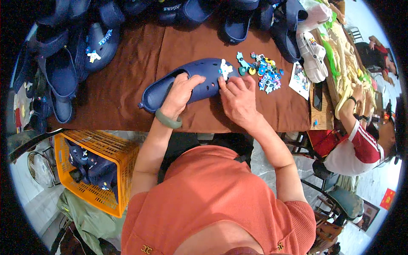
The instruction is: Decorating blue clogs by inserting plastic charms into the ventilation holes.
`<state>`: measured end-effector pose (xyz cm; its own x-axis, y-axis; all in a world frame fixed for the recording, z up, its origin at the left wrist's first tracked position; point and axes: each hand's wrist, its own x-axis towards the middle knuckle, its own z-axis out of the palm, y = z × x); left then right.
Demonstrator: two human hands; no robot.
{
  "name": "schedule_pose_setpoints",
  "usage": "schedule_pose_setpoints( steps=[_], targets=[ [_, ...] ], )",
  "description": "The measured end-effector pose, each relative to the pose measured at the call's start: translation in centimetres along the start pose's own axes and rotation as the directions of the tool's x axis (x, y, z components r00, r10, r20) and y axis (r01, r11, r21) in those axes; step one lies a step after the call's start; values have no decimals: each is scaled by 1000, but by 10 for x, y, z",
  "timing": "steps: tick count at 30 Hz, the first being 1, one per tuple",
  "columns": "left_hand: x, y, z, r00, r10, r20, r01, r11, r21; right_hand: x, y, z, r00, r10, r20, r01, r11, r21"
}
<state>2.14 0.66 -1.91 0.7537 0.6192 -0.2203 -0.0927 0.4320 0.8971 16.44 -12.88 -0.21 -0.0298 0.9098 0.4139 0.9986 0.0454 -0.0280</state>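
Note:
A navy blue clog (196, 69) lies on the brown tablecloth in front of me, its toe to the right. My left hand (180, 93) grips its upper, fingers inside the foot opening and thumb on the outside. Near the toe sits a white character-shaped shoe charm (225, 69) on the holed upper. Just below that charm, my right hand (239, 97) has its fingertips against the clog, the other fingers curled. What lies under those fingertips is hidden. To the right is a loose pile of colourful shoe charms (265, 72).
Several navy clogs (59, 72) crowd the table's left and far sides. A white clog (312, 57), a printed card (300, 80) and a dark phone (317, 96) lie at right. An orange crate (123, 148) holding clogs stands lower left. Another person (355, 148) works at right.

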Motion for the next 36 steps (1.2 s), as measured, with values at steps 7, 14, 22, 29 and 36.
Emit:
schedule_pose_setpoints(
  steps=[7, 14, 22, 29, 36],
  targets=[
    [-12, -6, 3, 991, 113, 74, -122, 982, 144, 24, 40, -12, 984, 101, 146, -147, 927, 346],
    [-17, -4, 4, 991, 93, 102, -111, 975, 193, 54, 59, -14, 939, 22, 343, -143, 932, 332],
    [-15, -7, 4, 986, 81, 144, -86, 996, 25, 50, 58, -5, 901, -97, 423, -194, 782, 592],
    [-21, 3, 12, 992, 104, 69, -108, 992, 61, 38, 54, 5, 935, -19, 353, -204, 786, 583],
    [5, -18, -32, 956, 294, 7, -224, 714, 663, 26, 45, 8, 964, 220, 149, -265, 849, 457]
  ],
)
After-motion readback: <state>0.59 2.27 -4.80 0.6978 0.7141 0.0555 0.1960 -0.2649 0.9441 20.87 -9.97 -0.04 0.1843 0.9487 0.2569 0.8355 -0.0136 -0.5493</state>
